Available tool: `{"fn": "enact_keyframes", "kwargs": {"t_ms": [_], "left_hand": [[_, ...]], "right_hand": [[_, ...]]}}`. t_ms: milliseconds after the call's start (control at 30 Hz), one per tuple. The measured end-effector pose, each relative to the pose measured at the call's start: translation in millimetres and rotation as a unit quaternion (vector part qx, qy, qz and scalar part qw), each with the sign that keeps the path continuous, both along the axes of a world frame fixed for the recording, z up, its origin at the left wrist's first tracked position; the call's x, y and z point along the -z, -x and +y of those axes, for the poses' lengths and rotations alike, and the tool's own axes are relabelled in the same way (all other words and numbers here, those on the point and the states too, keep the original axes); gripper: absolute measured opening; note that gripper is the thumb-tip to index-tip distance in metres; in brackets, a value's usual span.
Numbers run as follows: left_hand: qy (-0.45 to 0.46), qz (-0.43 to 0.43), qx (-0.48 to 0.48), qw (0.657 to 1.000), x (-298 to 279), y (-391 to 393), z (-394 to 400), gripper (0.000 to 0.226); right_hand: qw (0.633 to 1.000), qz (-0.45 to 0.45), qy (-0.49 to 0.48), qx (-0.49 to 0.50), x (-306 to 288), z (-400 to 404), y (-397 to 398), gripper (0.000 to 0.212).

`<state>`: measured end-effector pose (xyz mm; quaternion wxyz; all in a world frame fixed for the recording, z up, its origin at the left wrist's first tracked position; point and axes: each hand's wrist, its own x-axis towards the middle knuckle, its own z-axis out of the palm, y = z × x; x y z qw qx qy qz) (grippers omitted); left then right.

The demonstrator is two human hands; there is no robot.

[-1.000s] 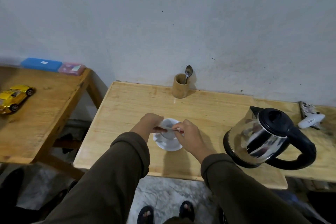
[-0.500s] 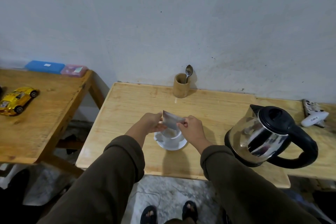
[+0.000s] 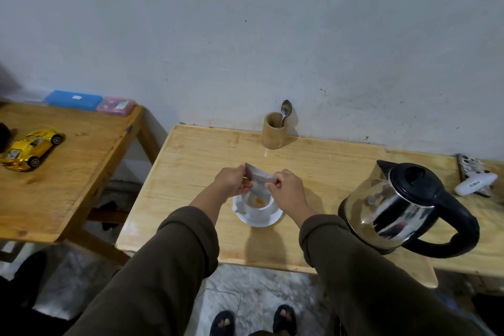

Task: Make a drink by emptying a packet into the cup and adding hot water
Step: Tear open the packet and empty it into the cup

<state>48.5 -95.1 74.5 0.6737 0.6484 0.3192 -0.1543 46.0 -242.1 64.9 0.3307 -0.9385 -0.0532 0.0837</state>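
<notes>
A white cup [image 3: 259, 209] stands on a white saucer [image 3: 259, 220] near the front of the light wooden table [image 3: 321, 166]. Orange powder lies in the bottom of the cup. A small silvery packet [image 3: 259, 181] is tipped over the cup. My left hand [image 3: 231, 181] pinches its left edge and my right hand [image 3: 287, 188] pinches its right edge. The steel kettle [image 3: 401, 207] with a black lid and handle stands to the right of the cup, apart from my hands.
A bamboo holder [image 3: 274, 131] with a spoon [image 3: 285, 109] stands at the wall. A white toy plane [image 3: 476, 180] lies at the far right. A second table [image 3: 68, 161] to the left carries a yellow toy car [image 3: 31, 148] and two flat boxes [image 3: 90, 101].
The packet was held low and flat across the cup. Both hands have raised and tipped it, and orange powder now shows in the cup.
</notes>
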Motion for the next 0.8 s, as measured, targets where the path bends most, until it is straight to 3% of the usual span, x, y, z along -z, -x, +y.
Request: {"fn": "enact_keyframes", "kwargs": {"t_ms": [167,367,467,800], "left_hand": [[-0.006,-0.004,0.007,1.0,1.3,-0.5,1.4,0.039],[-0.012,-0.005,0.02,1.0,2.0,-0.6,2.8,0.036],[-0.003,-0.001,0.026,1.0,0.3,-0.6,2.8,0.039],[0.018,0.014,0.049,0.999,-5.4,2.9,3.6,0.051]], "right_hand": [[1.0,-0.012,0.005,-0.004,0.3,2.0,-1.5,0.046],[0.999,-0.009,-0.038,0.01,4.0,3.4,-2.9,0.033],[0.999,-0.008,-0.035,0.007,5.5,2.5,-4.8,0.012],[1.0,0.018,-0.007,0.002,4.9,1.7,-7.1,0.021]]}}
